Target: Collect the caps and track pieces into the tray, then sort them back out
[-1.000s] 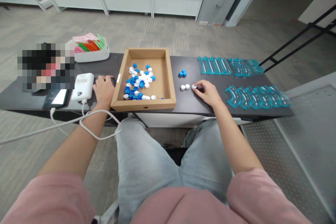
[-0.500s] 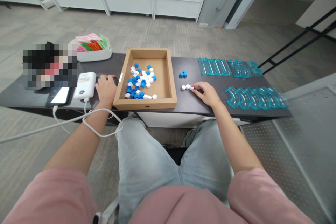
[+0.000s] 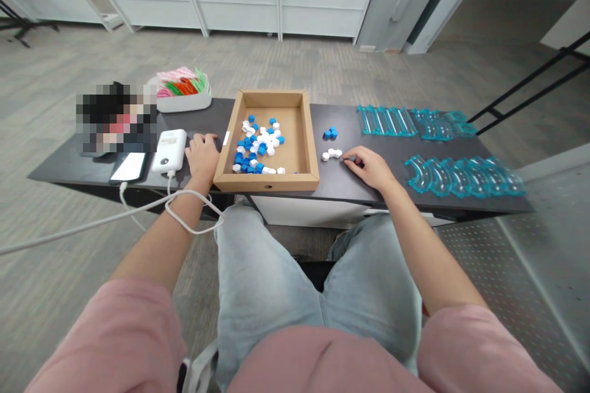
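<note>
A cardboard tray [image 3: 311, 148] stands on the dark table [image 3: 336, 181] and holds several blue and white hexagonal pieces [image 3: 258, 146]. Right of the tray lie a small cluster of blue pieces [image 3: 330, 133] and a short row of white pieces [image 3: 332, 154]. My right hand [image 3: 370, 167] rests on the table, its curled fingertips touching the right end of the white row. My left hand [image 3: 201, 156] lies flat on the table beside the tray's left wall, fingers stretched forward, holding nothing.
Teal transparent track pieces [image 3: 456, 172] lie in rows at the right, more [image 3: 400, 121] behind them. A white power bank [image 3: 170, 150] with a cable, a phone [image 3: 127, 166] and a white bin of coloured strips [image 3: 183, 89] sit at the left.
My right hand pushed a third white piece left against the other two, so the white row is now joined. The camera view shifted slightly; the left hand stayed put.
</note>
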{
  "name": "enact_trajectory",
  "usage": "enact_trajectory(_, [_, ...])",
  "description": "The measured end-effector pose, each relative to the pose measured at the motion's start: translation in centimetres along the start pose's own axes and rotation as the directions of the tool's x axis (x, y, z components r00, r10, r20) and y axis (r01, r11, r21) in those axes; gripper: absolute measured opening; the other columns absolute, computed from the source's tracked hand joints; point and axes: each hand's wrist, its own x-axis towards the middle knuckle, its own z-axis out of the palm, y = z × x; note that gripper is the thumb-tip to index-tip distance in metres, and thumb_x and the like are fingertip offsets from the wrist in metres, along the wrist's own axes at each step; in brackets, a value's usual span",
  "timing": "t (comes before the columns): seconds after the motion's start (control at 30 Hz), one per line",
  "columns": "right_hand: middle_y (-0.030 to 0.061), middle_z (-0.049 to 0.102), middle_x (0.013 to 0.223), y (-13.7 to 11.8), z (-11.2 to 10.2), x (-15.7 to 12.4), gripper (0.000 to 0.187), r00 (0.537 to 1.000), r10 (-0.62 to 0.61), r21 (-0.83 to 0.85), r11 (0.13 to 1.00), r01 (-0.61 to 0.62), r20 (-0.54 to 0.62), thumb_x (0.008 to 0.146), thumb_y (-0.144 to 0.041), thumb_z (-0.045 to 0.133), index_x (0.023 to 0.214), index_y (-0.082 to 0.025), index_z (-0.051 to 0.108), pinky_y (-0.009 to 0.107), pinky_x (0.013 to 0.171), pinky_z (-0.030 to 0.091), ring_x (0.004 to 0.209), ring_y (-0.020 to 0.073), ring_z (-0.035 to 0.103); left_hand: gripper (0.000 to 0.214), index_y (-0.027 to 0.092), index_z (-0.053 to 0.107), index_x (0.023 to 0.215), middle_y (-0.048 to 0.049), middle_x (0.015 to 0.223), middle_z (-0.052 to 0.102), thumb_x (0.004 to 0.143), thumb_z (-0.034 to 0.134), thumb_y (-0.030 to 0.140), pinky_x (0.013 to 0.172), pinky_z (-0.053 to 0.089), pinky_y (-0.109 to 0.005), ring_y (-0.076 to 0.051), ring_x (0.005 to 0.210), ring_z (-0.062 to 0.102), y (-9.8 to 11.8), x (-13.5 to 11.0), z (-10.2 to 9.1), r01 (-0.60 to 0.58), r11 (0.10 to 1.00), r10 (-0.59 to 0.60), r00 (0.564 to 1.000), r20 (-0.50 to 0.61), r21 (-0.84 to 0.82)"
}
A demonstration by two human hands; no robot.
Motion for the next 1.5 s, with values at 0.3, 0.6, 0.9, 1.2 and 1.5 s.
enact_trajectory(0.3, [0.0093, 0.072, 0.105, 0.7, 0.5, 0.5, 0.013, 0.996, 0.061, 0.006, 0.998, -0.061, -0.064, 0.102, -0.034, 0.068, 0.105, -0.026, 0.078, 0.043, 0.087, 0.058, 0.079, 0.0256, 0.063, 0.049, 0.007, 0.059, 0.151, -0.0258, 0.151, 0.063, 0.106, 0.048, 0.021, 0.127, 0.046, -0.04, -0.029, 0.144, 0.062, -0.1, 0.2, -0.7, 0.054, 0.962, -0.132, 0.95, -0.282, -0.269])
enact_trajectory(0.6, [0.0081, 0.07, 0.097, 1.0, 0.8, 1.0, 0.013, 0.995, 0.063, 0.034, 0.998, -0.061, -0.073, 0.1, -0.033, 0.069, 0.105, -0.025, 0.079, 0.043, 0.087, 0.058, 0.079, 0.0261, 0.064, 0.036, 0.02, 0.083, 0.128, -0.0095, 0.117, 0.075, 0.098, 0.064, 0.031, 0.106, 0.059, -0.039, -0.025, 0.105, 0.07, 7.3, -0.3, -2.2, -0.439, 0.857, 0.447, 0.894, -0.036, -0.271])
enact_trajectory(0.9, [0.0078, 0.071, 0.098, 1.1, 1.1, 1.1, 0.012, 0.994, 0.076, 0.049, 0.996, -0.073, -0.074, 0.1, -0.031, 0.069, 0.105, -0.026, 0.078, 0.042, 0.086, 0.058, 0.08, 0.0255, 0.065, 0.028, 0.025, 0.09, 0.114, -0.0152, 0.14, 0.077, 0.099, 0.066, 0.028, 0.116, 0.058, -0.046, -0.036, 0.133, 0.074, 9.7, -0.5, 0.5, -0.524, 0.851, 0.521, 0.83, 0.198, -0.04])
enact_trajectory(1.2, [0.0078, 0.071, 0.099, 1.1, 1.2, 1.2, 0.015, 0.995, 0.082, 0.057, 0.995, -0.079, -0.063, 0.101, -0.033, 0.069, 0.109, -0.025, 0.078, 0.042, 0.086, 0.057, 0.078, 0.025, 0.062, 0.025, 0.023, 0.078, 0.112, -0.0137, 0.122, 0.083, 0.107, 0.06, 0.039, 0.11, 0.057, -0.042, -0.031, 0.115, 0.076, 9.6, -0.2, 0.7, -0.428, 0.874, 0.456, 0.886, 0.086, -0.23])
enact_trajectory(1.5, [0.0071, 0.071, 0.097, 1.1, 1.2, 1.2, 0.015, 0.994, 0.082, 0.057, 0.995, -0.077, -0.078, 0.1, -0.032, 0.07, 0.109, -0.024, 0.079, 0.041, 0.085, 0.057, 0.078, 0.0245, 0.061, 0.035, 0.021, 0.078, 0.12, -0.0147, 0.122, 0.084, 0.113, 0.054, 0.046, 0.108, 0.058, -0.043, -0.032, 0.116, 0.075, 9.7, -0.4, 0.3, -0.397, 0.859, 0.43, 0.902, 0.036, -0.323])
